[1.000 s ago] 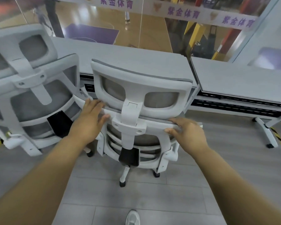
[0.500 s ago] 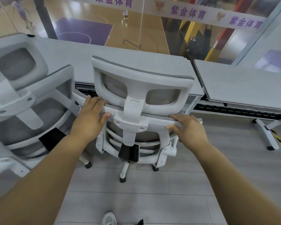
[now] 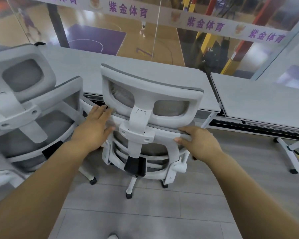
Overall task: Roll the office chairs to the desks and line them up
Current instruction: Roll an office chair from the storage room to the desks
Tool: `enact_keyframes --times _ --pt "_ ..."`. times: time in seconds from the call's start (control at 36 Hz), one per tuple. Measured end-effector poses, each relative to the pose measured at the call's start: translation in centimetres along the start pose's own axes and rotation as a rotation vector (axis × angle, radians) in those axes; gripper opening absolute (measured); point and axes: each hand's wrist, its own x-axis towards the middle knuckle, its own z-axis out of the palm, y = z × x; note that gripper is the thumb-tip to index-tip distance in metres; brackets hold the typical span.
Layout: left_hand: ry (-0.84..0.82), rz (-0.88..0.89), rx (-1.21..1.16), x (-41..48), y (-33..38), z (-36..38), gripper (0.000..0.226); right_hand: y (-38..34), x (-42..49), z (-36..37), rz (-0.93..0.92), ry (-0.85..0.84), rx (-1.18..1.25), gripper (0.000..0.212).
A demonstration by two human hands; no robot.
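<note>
Shows white mesh office chair [image 3: 140, 125] directly ahead, seat toward the bench [image 3: 162, 73], just right of a second chair [image 3: 29, 107], backrest rail running left to right under the flat left hand [image 3: 93, 130], fingers [image 3: 100, 110] straight, and within the curled, grasping fingers of the right hand [image 3: 199, 143].

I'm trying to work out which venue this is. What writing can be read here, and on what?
"紫金体育": purple characters on the white banner across the glass, repeated three times in full.
Cut-off copy at the top left edge: only partly legible.
Emblems between the copies: too blurred to read.
Held chair, desks: no lettering visible.
</note>
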Motion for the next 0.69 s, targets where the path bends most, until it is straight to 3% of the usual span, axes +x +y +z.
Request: enact_keyframes --times 0.11,0.25,0.42,0.69 --pt "-0.013 -0.075 0.054 -1.8 1.5 -0.9 0.062 0.0 0.4 -2.2 -0.085 -0.114 -0.22 0.043" --pt "0.049 -0.216 0.072 -5.8 3.7 -1.8 0.034 -0.5 0.6 -4.3 -0.224 -0.165 -0.358 0.04" --pt "-0.018 -0.503 0.096 -13.8 5.6 -2.3 0.035 -3.3 -0.3 -5.4 -0.467 -0.199 -0.386 0.049" --pt "-0.003 -0.939 0.129 -30.9 6.6 -3.3 0.045 -13.4 -6.1 -1.5 -0.87 -0.454 -0.523 0.055"
